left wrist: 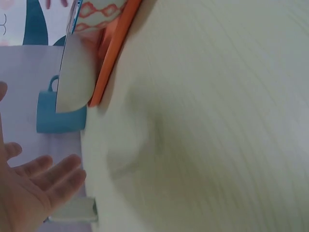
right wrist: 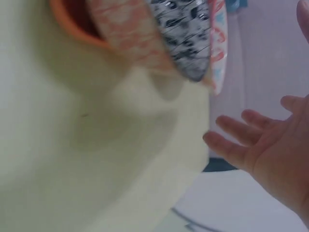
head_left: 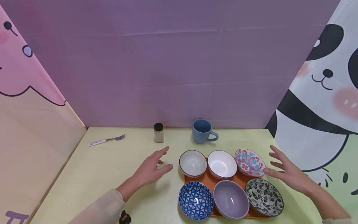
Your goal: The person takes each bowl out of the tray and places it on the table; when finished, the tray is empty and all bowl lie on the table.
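An orange tray [head_left: 202, 178] bears several bowls in two rows. Its far row has a white bowl with a dark rim [head_left: 193, 163], another white bowl [head_left: 222, 164] and a red-and-blue patterned dish [head_left: 250, 162]. Nearer me are a blue-and-white triangle-patterned bowl [head_left: 195, 200], a purple bowl [head_left: 231, 199] and a black-and-white leaf-patterned dish [head_left: 264, 197]. My left hand [head_left: 149, 169] hovers left of the tray, fingers spread and holding nothing. To the right, my right hand [head_left: 291, 174] is also spread and holds nothing, its thumb close to the red-and-blue dish.
Behind the tray stands a blue mug [head_left: 202, 132], handle to the right. A small glass jar with a black lid [head_left: 158, 133] is left of it. Farther left lies a fork with a white handle [head_left: 107, 141]. A purple backdrop closes off the table's far edge.
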{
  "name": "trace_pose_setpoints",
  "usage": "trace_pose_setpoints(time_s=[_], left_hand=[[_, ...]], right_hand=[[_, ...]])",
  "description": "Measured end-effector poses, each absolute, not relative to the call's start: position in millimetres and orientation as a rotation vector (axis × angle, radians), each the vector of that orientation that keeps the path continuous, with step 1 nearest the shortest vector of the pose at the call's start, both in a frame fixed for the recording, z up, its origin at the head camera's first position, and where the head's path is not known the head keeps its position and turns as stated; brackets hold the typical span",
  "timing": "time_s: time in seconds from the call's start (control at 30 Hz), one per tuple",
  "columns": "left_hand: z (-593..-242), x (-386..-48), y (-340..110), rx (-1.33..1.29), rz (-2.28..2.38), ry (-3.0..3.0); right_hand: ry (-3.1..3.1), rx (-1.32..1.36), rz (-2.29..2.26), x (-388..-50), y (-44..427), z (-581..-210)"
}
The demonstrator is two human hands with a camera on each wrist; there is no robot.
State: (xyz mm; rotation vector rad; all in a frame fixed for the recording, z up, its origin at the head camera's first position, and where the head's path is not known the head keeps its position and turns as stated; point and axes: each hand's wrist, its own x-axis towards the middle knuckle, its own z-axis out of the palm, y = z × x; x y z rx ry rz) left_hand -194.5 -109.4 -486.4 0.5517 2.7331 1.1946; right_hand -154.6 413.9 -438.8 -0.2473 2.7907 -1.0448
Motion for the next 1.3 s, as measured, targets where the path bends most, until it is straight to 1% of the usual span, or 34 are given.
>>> trace_pose_setpoints(time_s=[0.23,0.53,0.7,0.97,1.3], left_hand=[[-496,-203,-90,0.397,1.393,2.521],[-500,-209,-73,0.281,1.576,2.207],[-499,-213,-67,0.255,1.591,2.089],[-503,-218,-58,0.233,1.563,2.067],[-506,-216,-52,0.192,1.593,2.048]], right_hand=[[2.595,-0.180,-1.208,-156,433,-464],[2.428,-0.208,-1.433,-153,442,-483],[2.417,-0.195,-1.431,-156,441,-487],[2.410,-0.139,-1.350,-161,437,-486],[2.281,-0.152,-1.408,-161,435,-486]])
